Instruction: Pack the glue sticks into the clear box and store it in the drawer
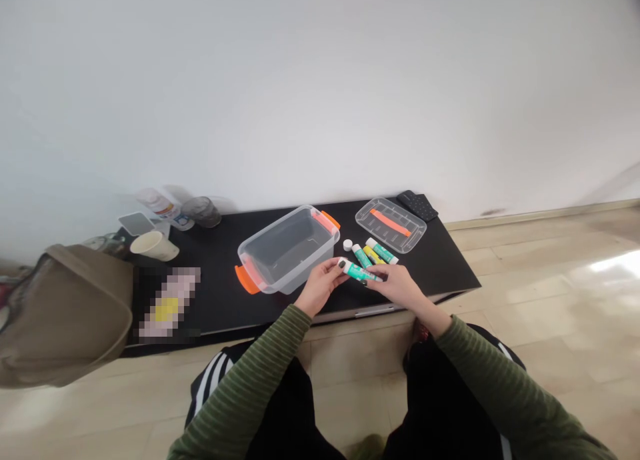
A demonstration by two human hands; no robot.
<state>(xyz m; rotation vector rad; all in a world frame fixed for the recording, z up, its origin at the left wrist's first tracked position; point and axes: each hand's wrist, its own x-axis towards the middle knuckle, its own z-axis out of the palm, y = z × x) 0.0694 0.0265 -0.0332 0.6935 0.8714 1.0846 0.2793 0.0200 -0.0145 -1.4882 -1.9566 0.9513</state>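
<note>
Black table (220, 253): runs beneath the box on all sides, low and near the knees, which puts everything within easy reach.
Brown bag (75, 313): far left of the box, out of the hands' way.
Transparent box (293, 250): uncovered, orange handles at both ends, its top facing up.
Lid (390, 225): lying flat to the right of the box, apart from it, apparently set aside to leave the top uncovered.
Left hand (321, 285): at the box's near right corner, thumb and fingers pinched on the tube's white end.
Right hand (397, 288): further right of the box, fingers clamped on the tube's other end; the two-ended grip probably steadies it.
Green-and-white tube (356, 271): held tilted, just right of the box.
Loose tubes (373, 255): two green, one yellow, grouped right of the box, seemingly for handy picking.
White round piece (348, 245): just beside the box's right side, perhaps a cap.
</note>
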